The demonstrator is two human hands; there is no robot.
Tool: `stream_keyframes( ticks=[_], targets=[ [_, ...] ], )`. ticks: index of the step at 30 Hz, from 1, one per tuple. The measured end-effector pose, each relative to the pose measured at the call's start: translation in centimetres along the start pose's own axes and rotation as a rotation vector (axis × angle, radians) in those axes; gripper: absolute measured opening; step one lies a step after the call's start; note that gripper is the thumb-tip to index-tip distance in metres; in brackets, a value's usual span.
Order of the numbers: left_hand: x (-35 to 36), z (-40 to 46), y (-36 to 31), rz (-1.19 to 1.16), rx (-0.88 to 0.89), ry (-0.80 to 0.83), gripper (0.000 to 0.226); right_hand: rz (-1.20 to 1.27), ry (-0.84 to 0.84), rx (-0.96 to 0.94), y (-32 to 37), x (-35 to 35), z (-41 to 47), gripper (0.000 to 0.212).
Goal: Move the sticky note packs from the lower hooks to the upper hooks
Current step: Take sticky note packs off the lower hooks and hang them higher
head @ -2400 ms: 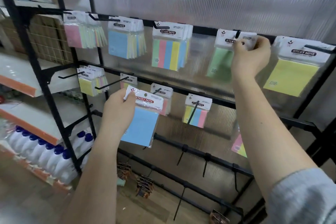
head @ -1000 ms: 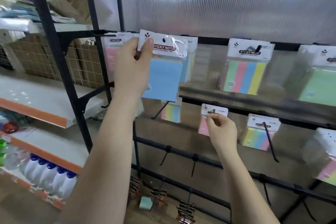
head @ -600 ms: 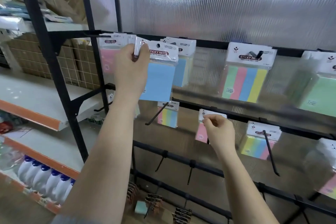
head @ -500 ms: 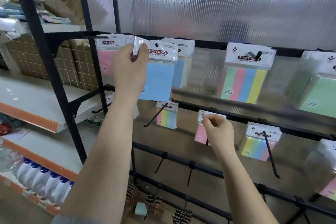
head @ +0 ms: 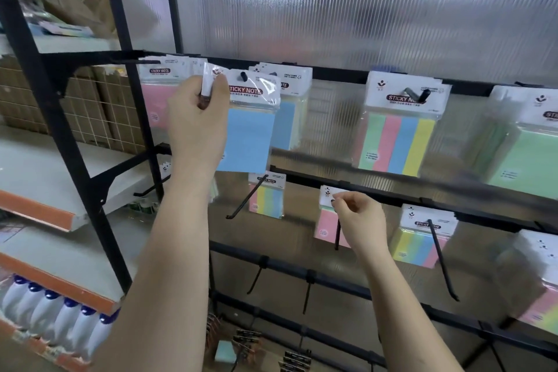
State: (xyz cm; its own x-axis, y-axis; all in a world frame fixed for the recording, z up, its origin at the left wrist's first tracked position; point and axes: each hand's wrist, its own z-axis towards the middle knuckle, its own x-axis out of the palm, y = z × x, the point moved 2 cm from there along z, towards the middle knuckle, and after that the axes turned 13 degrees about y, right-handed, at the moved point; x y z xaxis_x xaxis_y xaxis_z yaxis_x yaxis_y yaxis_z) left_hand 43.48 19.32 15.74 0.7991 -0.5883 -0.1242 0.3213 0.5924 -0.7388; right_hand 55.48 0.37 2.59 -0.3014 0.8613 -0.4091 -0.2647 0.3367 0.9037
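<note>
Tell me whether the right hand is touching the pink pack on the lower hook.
Touching. The head view shows the right hand pinching the pink pack by its white header card.

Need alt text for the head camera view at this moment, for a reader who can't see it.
A person's left hand holds a blue sticky note pack by its header at an upper hook, whose tip pokes through the hang hole. Their right hand pinches the header of a pink pack on a lower hook of the black display rack.
</note>
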Motion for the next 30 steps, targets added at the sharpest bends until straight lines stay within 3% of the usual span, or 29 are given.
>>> stream_keyframes(
  ticks=[15,26,30],
  targets=[
    [3.4,5.6,5.3,-0.103,0.001,0.220,0.033,0.114,-0.306,0.099,-0.6,1.6,-1.8,0.015],
    [5.3,6.6,6.3,-0.133,-0.032,0.142,0.039,0.126,-0.382,0.207,-2.5,1.4,-1.4,0.017],
    [5.1,6.1,6.3,-0.115,-0.036,0.152,0.030,0.116,-0.369,0.259,-3.0,1.9,-0.4,0.019]
  ],
)
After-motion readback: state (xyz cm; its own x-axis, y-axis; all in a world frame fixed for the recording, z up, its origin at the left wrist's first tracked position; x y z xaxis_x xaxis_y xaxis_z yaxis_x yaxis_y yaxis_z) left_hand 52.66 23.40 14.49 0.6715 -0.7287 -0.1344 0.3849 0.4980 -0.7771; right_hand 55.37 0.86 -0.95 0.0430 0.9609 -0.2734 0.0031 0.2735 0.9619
